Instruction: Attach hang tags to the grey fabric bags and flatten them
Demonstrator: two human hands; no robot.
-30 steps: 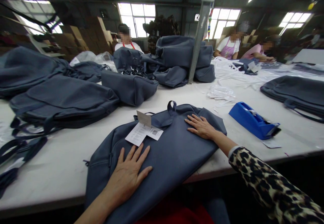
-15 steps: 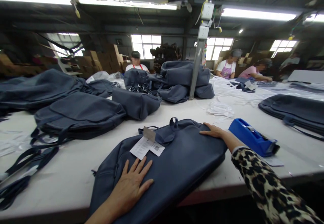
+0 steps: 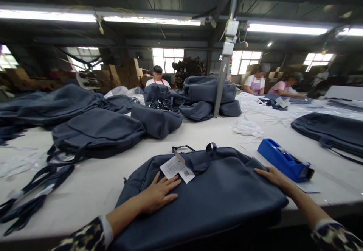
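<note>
A dark blue bag lies on its side at the table's near edge, with a loop handle at its far side. White paper tags rest on top of it near that handle. My left hand is spread flat on the bag, fingertips beside the tags. On the bag's right end lies my right hand, fingers stretched out; its thumb side is partly hidden. To the right of this hand stands a blue tape dispenser.
More dark blue bags lie at the left and in a pile around a metal post. Straps lie at the left, white strips past the dispenser. Another bag is at the right. Several people work across the table.
The bag has shifted and turned to the right, its right end now nearer me. Both hands have moved along with it, staying on its surface. The camera view has tilted slightly upward.
</note>
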